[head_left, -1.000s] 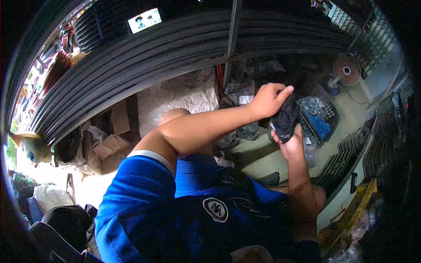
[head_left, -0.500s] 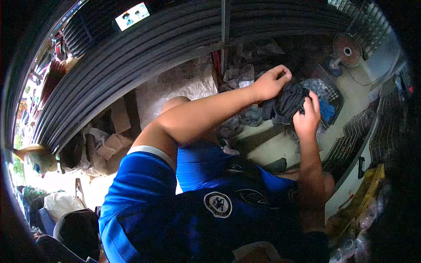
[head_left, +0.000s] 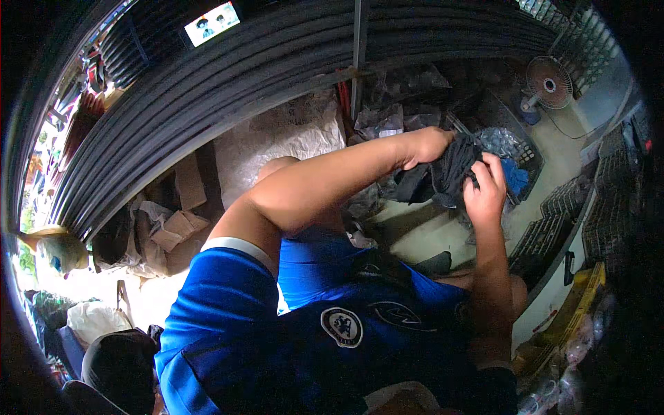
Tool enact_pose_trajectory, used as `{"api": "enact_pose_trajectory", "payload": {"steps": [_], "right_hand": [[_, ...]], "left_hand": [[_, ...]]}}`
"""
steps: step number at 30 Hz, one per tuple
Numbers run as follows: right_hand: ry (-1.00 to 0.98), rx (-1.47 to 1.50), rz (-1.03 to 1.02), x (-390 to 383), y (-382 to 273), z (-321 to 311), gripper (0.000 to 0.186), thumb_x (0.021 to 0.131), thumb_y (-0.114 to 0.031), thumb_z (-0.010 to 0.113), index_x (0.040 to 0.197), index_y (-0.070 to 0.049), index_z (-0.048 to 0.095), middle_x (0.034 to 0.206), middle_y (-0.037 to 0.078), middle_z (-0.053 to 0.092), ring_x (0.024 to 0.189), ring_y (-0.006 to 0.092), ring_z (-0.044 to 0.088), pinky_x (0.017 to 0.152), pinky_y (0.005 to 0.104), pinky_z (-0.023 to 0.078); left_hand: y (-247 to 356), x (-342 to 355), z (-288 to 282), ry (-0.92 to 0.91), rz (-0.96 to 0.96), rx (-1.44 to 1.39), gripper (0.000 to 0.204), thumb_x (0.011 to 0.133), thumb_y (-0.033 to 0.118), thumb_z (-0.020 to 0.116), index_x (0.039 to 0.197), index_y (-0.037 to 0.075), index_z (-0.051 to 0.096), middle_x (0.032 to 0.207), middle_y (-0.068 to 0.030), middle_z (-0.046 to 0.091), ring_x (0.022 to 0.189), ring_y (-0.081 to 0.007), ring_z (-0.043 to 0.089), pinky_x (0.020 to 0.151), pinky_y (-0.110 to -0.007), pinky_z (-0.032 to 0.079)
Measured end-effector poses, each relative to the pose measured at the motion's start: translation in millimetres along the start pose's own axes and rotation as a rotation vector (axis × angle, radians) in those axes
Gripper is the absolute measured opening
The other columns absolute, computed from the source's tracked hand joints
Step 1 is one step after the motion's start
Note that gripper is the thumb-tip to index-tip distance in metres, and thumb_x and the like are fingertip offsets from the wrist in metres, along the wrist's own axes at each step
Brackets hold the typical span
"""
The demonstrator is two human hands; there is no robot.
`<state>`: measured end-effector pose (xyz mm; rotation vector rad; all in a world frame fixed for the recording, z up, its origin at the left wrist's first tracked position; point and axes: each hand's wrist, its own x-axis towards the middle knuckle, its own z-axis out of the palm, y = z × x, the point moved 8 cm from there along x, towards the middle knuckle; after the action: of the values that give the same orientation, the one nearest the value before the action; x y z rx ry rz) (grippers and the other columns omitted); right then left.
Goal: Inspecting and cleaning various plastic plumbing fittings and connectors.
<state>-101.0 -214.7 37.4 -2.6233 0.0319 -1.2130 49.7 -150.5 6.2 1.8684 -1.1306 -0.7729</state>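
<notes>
- Two hands at one dark cloth (head_left: 458, 166); it bunches between them, with a loose flap hanging below the left hand (head_left: 429, 146).
- Left hand: curled against the cloth's upper left edge; fingertips hidden, so cannot tell whether it pinches the fabric.
- Right hand (head_left: 486, 188): fingers bent onto the cloth's right side, apparently gripping; hands apart, cloth spanning the gap.
- Change over the last half second: left hand dips from above the bundle to its edge; flap spreads further left; right hand stays about where it was.
- Meaning, judged: cloth is being rearranged, right hand the steadier hold; its form looks unsettled.
- Just beyond the right hand: dark crate (head_left: 531, 153) with clear plastic bags (head_left: 499, 138) and a blue item (head_left: 514, 174); farther off, a fan (head_left: 550, 84).
</notes>
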Motion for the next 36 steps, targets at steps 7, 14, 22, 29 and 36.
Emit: {"api": "enact_pose_trajectory", "payload": {"steps": [7,14,22,29,36], "right_hand": [[0.038,0.720,0.329,-4.3,3.6,17.4,0.027,0.086,-0.004,0.071,0.110,-0.002,0.059,0.101,0.011,0.065,0.085,0.0235,0.066,0.072,0.0354,0.055],[-0.016,1.354,0.932,-34.7,26.1,46.3,0.032,0.100,-0.026,0.053,0.124,-0.005,0.056,0.092,0.009,0.067,0.059,0.0201,0.060,0.047,0.0341,0.046],[-0.018,1.319,0.789,-13.0,24.2,29.5,0.036,0.094,-0.018,0.072,0.122,-0.004,0.055,0.089,0.006,0.067,0.063,0.0124,0.062,0.053,0.0261,0.051],[-0.116,0.478,0.491,-8.7,-8.0,18.9,0.037,0.079,-0.007,0.083,0.110,-0.007,0.063,0.102,0.006,0.064,0.085,0.0152,0.063,0.072,0.0299,0.052],[0.019,0.174,0.058,7.8,-28.9,-9.3,0.045,0.072,-0.003,0.082,0.114,-0.010,0.068,0.109,0.012,0.062,0.093,0.0327,0.064,0.080,0.0395,0.053]], "left_hand": [[25.6,-16.6,-18.5,0.310,0.275,-0.028,0.033,0.101,0.025,0.042,0.108,-0.001,0.060,0.094,-0.0254,0.067,0.091,-0.0428,0.068,0.082,-0.050,0.053],[59.1,-53.2,-34.0,0.528,0.732,-0.152,0.016,0.099,0.017,0.055,0.101,0.001,0.056,0.085,-0.0151,0.060,0.081,-0.0281,0.062,0.075,-0.038,0.050],[10.9,-31.0,-62.0,0.394,0.319,-1.014,0.040,0.105,0.039,0.048,0.118,0.004,0.063,0.111,-0.0111,0.069,0.101,-0.0226,0.066,0.095,-0.038,0.051],[-3.1,-34.1,2.9,0.344,0.247,-0.763,0.043,0.108,0.035,0.044,0.105,-0.005,0.061,0.099,-0.0096,0.065,0.094,-0.0163,0.054,0.090,-0.033,0.045],[-5.9,-31.2,-5.0,0.371,0.050,-0.652,0.026,0.103,0.028,0.052,0.107,0.006,0.065,0.094,-0.0041,0.062,0.086,-0.0115,0.051,0.079,-0.028,0.044]]}}
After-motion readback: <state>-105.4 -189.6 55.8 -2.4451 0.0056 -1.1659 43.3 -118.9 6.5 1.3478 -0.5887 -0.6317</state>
